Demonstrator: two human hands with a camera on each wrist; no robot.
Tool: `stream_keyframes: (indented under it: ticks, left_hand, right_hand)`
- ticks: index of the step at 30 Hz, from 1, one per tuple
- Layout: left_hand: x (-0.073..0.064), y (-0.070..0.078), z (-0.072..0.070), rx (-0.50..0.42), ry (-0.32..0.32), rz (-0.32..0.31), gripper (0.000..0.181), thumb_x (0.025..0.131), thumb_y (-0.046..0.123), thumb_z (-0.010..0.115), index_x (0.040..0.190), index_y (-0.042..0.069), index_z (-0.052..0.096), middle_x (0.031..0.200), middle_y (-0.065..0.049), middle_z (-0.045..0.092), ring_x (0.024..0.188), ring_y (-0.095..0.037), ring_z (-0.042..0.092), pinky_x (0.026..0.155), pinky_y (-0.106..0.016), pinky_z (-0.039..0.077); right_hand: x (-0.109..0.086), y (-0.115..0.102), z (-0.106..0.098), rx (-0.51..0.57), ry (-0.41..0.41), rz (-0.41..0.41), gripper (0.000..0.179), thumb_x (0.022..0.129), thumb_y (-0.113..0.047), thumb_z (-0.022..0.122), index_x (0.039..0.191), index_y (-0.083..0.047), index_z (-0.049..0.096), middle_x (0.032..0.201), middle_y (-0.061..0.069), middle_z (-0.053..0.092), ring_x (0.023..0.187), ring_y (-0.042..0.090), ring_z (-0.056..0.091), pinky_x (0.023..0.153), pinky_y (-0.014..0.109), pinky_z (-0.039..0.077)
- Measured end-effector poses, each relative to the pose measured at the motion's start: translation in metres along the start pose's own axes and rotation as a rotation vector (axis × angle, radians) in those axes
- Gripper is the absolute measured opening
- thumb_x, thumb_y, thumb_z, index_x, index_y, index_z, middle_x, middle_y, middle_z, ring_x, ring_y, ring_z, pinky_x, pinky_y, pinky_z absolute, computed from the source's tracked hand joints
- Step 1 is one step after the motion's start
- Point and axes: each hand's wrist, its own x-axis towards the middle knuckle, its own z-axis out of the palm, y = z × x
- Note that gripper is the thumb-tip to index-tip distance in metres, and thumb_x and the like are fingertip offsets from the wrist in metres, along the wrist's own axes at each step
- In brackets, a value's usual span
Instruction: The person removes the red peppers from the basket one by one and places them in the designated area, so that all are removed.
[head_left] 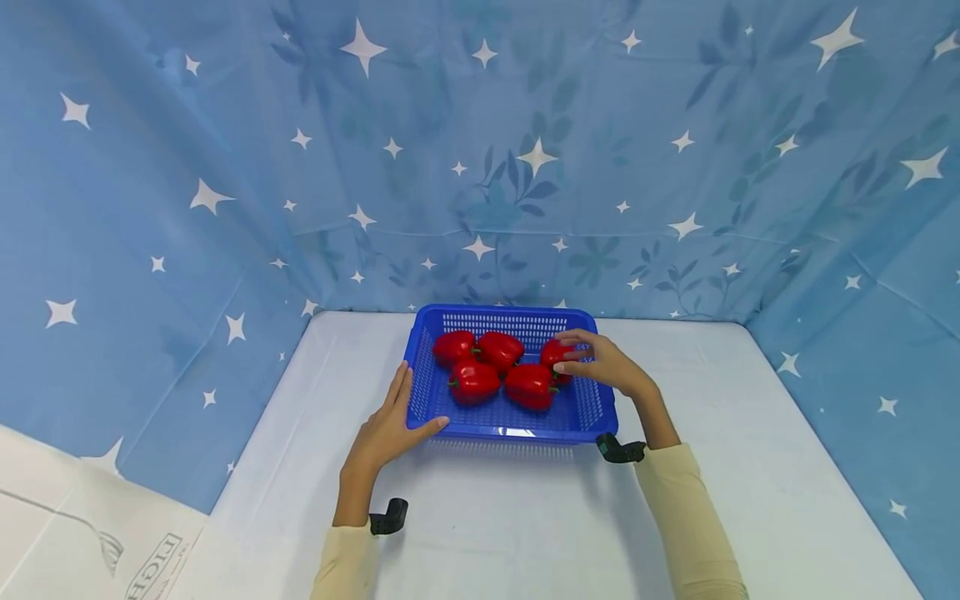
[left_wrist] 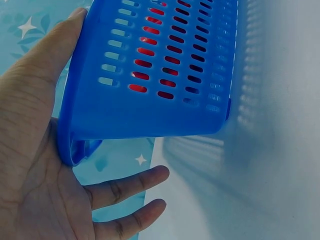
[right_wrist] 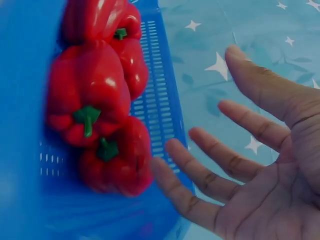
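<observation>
Several red bell peppers [head_left: 475,382] with green stems lie in a blue slotted plastic basket [head_left: 510,432]. At the basket's left front corner is my left hand [head_left: 386,433], fingers extended along the left side and thumb on the front rim; in the left wrist view its palm touches the corner. My right hand [head_left: 609,364] hovers over the basket's right side, nearest the rightmost bell pepper [right_wrist: 117,162], partly covering it in the head view. Its fingers are spread and loosely bent, with nothing held between thumb and fingers.
The basket stands on a white-covered table [head_left: 510,525], close to its back edge. Blue curtains [head_left: 480,150] with white stars enclose the back and both sides. A pale printed sheet or box [head_left: 90,525] shows at the lower left.
</observation>
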Motion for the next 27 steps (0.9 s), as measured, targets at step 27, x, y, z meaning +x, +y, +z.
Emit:
stream_keyframes:
  ticks: [27]
  left_hand:
    - [0.001, -0.003, 0.0, -0.025, -0.005, 0.004, 0.116, 0.075, 0.08, 0.057, 0.158, 0.026, -0.002, 0.166, 0.008, -0.011, 0.146, -0.043, 0.025, 0.103, -0.069, 0.036]
  right_hand:
    - [0.038, -0.004, 0.02, 0.026, -0.207, 0.288, 0.065, 0.087, -0.029, 0.074, 0.141, -0.005, 0.047, 0.141, 0.023, 0.05, 0.127, 0.042, 0.052, 0.093, 0.057, 0.052]
